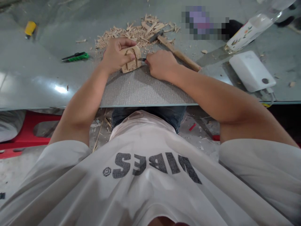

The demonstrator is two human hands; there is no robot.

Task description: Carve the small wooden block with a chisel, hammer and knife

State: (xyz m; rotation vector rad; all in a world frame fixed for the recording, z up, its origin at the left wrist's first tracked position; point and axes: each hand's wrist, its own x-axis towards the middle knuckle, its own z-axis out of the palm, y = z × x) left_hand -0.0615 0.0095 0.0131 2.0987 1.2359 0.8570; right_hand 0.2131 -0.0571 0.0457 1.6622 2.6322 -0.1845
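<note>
Wood block point(135, 64), pale and flat, its upper end rounded and its face cut with dark curved grooves, lies directly inside the grip of the left hand point(114, 56), tilted above the table's near side. That grip is closed on it, thumb across the grooved face and fingers around the upper edge. The right hand point(162, 64), just beside the block, has its grip clenched around a slim tool with a dark metal blade point(142, 59); the blade points at the block's right edge, though whether it bites in is too small to tell.

Beneath them lies a grey textured mat point(138, 91). Just beyond are a loose heap of pale wood shavings point(131, 33) and a hammer with a wooden handle point(181, 54), its dark head touching the shavings. Farther out on the glossy grey table point(47, 75) lie a green-and-black utility knife point(80, 56) at left, and a white rounded box with a cable point(252, 70) and a clear labelled bottle point(246, 36) at right.
</note>
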